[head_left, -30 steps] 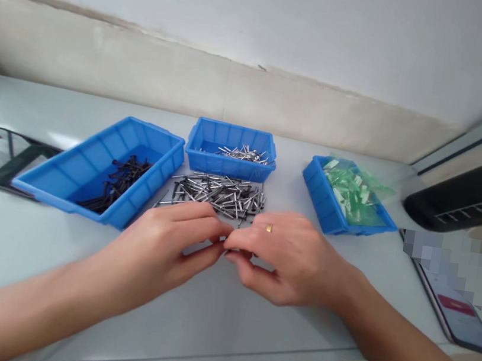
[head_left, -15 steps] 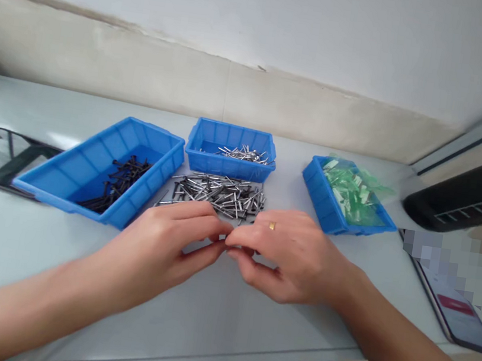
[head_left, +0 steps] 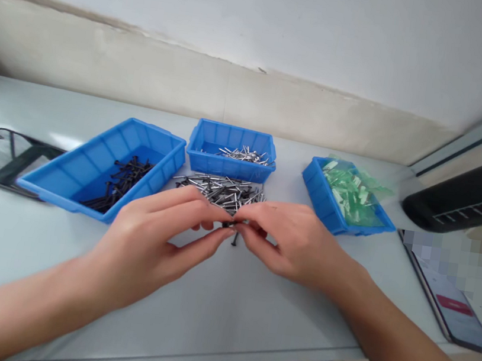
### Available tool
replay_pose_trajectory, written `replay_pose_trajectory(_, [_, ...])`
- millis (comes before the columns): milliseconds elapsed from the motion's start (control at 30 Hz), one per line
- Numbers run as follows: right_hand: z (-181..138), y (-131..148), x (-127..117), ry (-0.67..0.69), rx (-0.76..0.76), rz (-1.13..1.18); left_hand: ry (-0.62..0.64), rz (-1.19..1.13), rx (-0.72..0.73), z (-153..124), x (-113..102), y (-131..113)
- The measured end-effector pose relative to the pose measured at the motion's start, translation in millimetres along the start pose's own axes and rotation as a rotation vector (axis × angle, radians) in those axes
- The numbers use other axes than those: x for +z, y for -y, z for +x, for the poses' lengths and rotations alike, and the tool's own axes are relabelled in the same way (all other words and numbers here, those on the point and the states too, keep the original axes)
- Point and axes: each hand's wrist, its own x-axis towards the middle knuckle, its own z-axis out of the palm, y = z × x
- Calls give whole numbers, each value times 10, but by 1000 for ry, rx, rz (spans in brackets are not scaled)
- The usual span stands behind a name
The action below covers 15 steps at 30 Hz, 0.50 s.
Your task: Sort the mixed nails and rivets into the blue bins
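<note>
My left hand (head_left: 161, 235) and my right hand (head_left: 299, 242) meet fingertip to fingertip at the near edge of a mixed pile (head_left: 222, 190) of silver pin-like pieces and black screws. A small dark piece, apparently a black screw (head_left: 228, 224), shows at the pinched tips of my left hand. My right thumb and forefinger are pressed together beside it; what they hold is hidden. Just below the fingertips, another black screw (head_left: 235, 240) points toward me, its upper end covered by my fingers.
A blue bin (head_left: 62, 173) of black screws stands left, another blue bin (head_left: 229, 166) with silver pins behind the pile. The right blue bin (head_left: 323, 201) holds green plastic packets (head_left: 351, 193). A phone (head_left: 452, 300) and a black bottle (head_left: 467, 194) are far right; a black-framed object (head_left: 23, 162) lies far left.
Both hands have moved slightly away from me, toward the pile, still pinched together. A black screw now shows below the fingertips. The bins have not moved.
</note>
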Motion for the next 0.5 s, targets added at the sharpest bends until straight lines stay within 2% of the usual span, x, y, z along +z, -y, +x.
replay_pose_trajectory(233, [-10,45,53,85,4,90,48,6,130,-57,19,51])
replay_pose_trajectory(400, [6,70,24,194,94,331,45,-34,199,-56,18,50])
replay_pose_trajectory(500, [18,72,9,239,122,429,44,-39,190,-49,16,35])
